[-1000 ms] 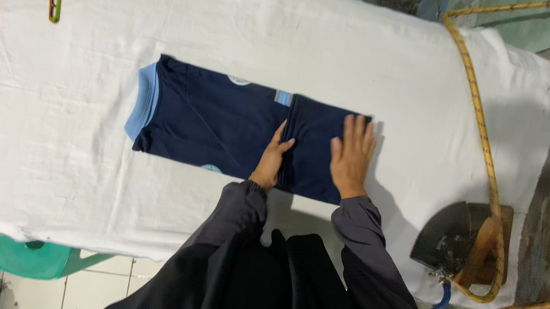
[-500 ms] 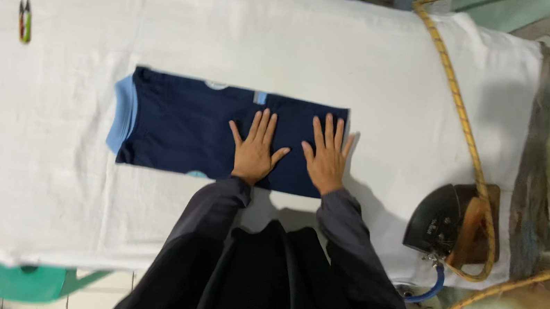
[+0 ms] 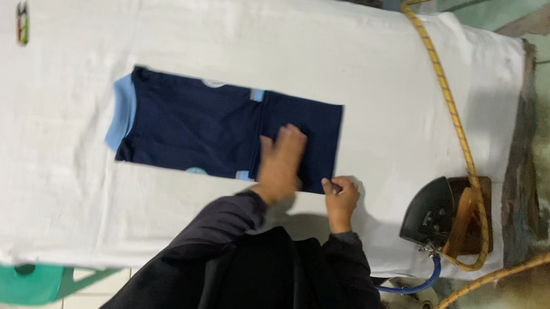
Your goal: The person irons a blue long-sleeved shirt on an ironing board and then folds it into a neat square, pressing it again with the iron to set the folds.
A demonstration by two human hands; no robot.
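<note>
Hands on a folded navy garment at the middle of the white surface.

Left hand [image 3: 281, 163] lies flat and open on the navy garment [image 3: 222, 127]; right hand [image 3: 340, 196] pinches its near right corner, fingers curled, though blur hides the grip. An iron [image 3: 437, 211] rests near the surface's right edge.

Folded navy shirt [image 3: 222, 127] w/ light-blue collar on white padded table [image 3: 38, 202]. Left hand [image 3: 280, 166] flat on it, right hand [image 3: 339, 197] pinching near corner. Iron [image 3: 446, 212] at right.
</note>
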